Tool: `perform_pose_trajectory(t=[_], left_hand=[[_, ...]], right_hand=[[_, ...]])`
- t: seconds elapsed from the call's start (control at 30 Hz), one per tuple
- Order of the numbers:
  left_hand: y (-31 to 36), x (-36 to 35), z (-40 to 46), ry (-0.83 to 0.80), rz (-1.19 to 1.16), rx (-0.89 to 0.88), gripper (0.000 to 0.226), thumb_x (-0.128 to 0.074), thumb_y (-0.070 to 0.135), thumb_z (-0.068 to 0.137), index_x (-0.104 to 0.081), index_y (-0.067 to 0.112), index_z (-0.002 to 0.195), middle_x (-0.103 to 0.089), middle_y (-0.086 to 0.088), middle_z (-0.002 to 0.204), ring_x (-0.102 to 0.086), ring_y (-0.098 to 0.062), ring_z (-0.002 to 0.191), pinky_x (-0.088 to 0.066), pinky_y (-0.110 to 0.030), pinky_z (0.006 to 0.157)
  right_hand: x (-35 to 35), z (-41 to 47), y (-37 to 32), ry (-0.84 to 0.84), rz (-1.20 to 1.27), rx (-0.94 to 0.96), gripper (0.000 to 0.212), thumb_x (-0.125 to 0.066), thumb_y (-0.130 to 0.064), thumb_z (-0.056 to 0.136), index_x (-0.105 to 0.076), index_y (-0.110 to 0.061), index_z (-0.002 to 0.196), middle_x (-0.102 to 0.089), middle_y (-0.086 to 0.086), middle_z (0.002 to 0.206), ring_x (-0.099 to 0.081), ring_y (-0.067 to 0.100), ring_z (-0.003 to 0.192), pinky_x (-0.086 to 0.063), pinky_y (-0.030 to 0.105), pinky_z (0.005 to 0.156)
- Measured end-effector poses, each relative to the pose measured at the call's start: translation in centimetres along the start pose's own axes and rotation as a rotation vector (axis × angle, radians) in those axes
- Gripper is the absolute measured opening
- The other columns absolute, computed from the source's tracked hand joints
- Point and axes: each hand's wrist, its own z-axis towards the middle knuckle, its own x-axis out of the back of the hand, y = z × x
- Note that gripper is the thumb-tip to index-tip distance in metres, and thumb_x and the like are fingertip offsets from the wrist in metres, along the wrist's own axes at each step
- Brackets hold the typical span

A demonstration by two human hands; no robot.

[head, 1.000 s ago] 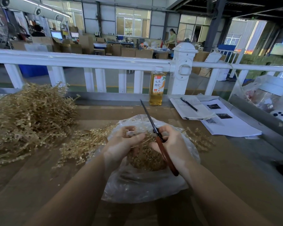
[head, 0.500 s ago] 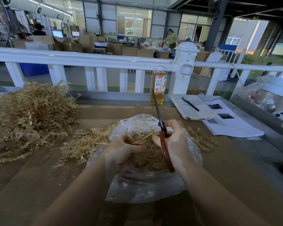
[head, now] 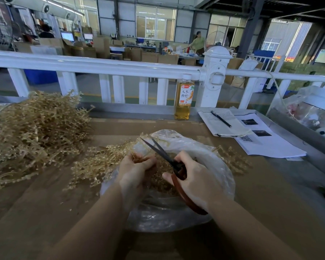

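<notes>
Our right hand (head: 195, 182) grips the red-handled scissors (head: 169, 158), blades parted, above the plastic bag (head: 176, 218) near the bench's (head: 45, 212) near edge. Our left hand (head: 135, 172) pinches a golden sprig (head: 138, 158) beside the blades.

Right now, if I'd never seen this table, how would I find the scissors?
Find the long white railing across the back, then drop to the clear plastic bag in the middle of the brown tabletop. Above it the right hand grips the scissors: dark, parted blades pointing away and reddish-brown handles, the only dark tool among the pale golden sprigs.
</notes>
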Motion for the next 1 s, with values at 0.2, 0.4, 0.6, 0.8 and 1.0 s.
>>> perform_pose_trajectory(t=[0.2,0.4,0.6,0.8,1.0], left_hand=[[0.6,-0.5,0.0,0.011,-0.159,0.058,0.029,-0.057,-0.012,0.084,-0.042,0.012,0.078,-0.066,-0.004,0.058,-0.065,-0.011,0.050,-0.053,-0.018,0.048],[0.6,-0.4,0.1,0.042,-0.238,0.073,0.034,-0.053,-0.011,0.088,-0.038,0.016,0.074,-0.064,-0.002,0.051,-0.064,-0.009,0.047,-0.054,-0.017,0.050],[0.6,-0.5,-0.1,0.066,-0.291,0.086,0.035,-0.050,-0.010,0.090,-0.041,0.017,0.071,-0.066,-0.007,0.070,-0.066,-0.011,0.055,-0.052,-0.016,0.050],[0.5,-0.5,0.0,0.056,-0.256,0.072,0.035,-0.049,-0.012,0.090,-0.040,0.017,0.073,-0.067,-0.007,0.072,-0.066,-0.014,0.062,-0.052,-0.016,0.050],[0.1,-0.6,-0.1,-0.012,-0.140,0.014,0.036,-0.051,-0.016,0.087,-0.040,0.014,0.070,-0.065,-0.005,0.058,-0.067,-0.012,0.053,-0.051,-0.017,0.047]], right_hand=[[-0.5,-0.3,0.8,0.002,-0.091,0.067,0.033,-0.061,-0.056,0.083,-0.038,-0.037,0.097,-0.056,-0.013,0.089,-0.053,0.006,0.084,-0.042,0.020,0.071],[-0.7,-0.5,1.3,-0.003,-0.111,0.077,0.036,-0.059,-0.058,0.084,-0.038,-0.035,0.102,-0.055,-0.012,0.096,-0.050,0.007,0.089,-0.039,0.019,0.073],[-0.7,-0.6,1.6,-0.032,-0.122,0.084,0.041,-0.058,-0.060,0.083,-0.041,-0.031,0.106,-0.055,-0.010,0.098,-0.050,0.008,0.092,-0.044,0.024,0.078],[-0.9,-0.4,1.7,-0.045,-0.137,0.096,0.041,-0.056,-0.062,0.083,-0.039,-0.032,0.105,-0.055,-0.009,0.098,-0.050,0.008,0.091,-0.042,0.022,0.077],[-0.9,0.0,1.9,-0.056,-0.116,0.105,0.039,-0.057,-0.060,0.084,-0.040,-0.030,0.103,-0.057,-0.009,0.097,-0.052,0.007,0.089,-0.041,0.020,0.075]])
